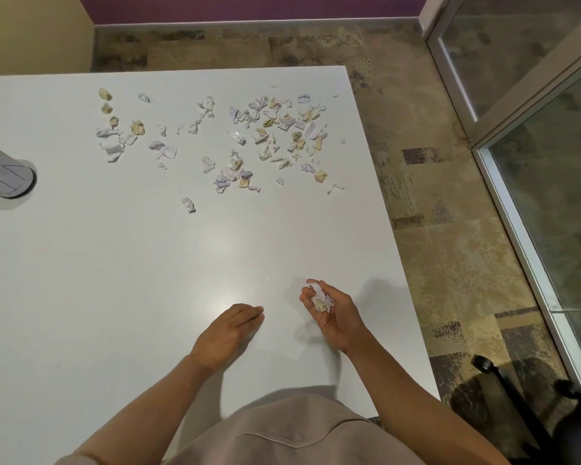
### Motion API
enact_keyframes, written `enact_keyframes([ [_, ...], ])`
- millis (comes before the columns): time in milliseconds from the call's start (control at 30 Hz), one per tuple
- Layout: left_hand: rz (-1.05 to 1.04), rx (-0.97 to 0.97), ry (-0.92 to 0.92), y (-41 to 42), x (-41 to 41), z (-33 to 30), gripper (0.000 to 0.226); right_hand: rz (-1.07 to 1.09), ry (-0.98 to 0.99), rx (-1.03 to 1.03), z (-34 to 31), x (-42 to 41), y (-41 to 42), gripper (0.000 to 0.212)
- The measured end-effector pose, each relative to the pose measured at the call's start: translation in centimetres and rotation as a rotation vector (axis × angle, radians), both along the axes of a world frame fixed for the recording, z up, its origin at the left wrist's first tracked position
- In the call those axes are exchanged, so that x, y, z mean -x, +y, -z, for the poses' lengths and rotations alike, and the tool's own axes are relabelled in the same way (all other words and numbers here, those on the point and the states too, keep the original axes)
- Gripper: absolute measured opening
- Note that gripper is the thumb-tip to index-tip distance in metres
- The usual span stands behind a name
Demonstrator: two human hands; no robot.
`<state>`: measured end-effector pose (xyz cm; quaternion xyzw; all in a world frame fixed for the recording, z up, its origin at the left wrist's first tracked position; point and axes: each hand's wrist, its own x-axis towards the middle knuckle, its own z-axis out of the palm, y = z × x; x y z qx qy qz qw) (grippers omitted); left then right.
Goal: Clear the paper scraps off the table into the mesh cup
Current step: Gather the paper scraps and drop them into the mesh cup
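Right hand (pixel 329 308) palm-up, fingers cupped round a small wad of scraps (pixel 320 298); left hand (pixel 230 328) flat and relaxed on the white table (pixel 114 280); paper scraps (pixel 242 139) strewn across the far side; mesh cup (pixel 5 171) at the left edge.

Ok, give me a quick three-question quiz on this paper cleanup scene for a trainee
1. True or false: the right hand holds a small bunch of scraps.
2. Where is the cup relative to the scattered scraps? A) at the table's left edge, away from them B) in the middle of them C) on the floor
3. Fill in: the left hand rests on the ____, holding nothing.

Key: 1 true; 2 A; 3 table.
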<state>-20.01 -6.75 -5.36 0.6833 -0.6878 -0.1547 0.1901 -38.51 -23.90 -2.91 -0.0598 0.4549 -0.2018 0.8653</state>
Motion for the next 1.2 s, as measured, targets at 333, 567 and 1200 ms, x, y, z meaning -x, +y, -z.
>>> enact_keyframes([
  [333, -0.304, -0.274, 0.174, -0.8, -0.1, -0.9, 0.017, -0.157, 0.148, 0.180, -0.1, -0.9, 1.4, 0.014],
  [567, -0.678, -0.259, 0.603, -0.8, -0.7, -1.5, 0.015, -0.159, 0.133, 0.212, -0.2, -2.6, 2.8, 0.015],
  [1200, -1.185, 0.035, 1.463, 3.6, -12.2, -7.3, 0.014, -0.116, 0.057, 0.184, -2.4, -14.6, 7.2, 0.013],
])
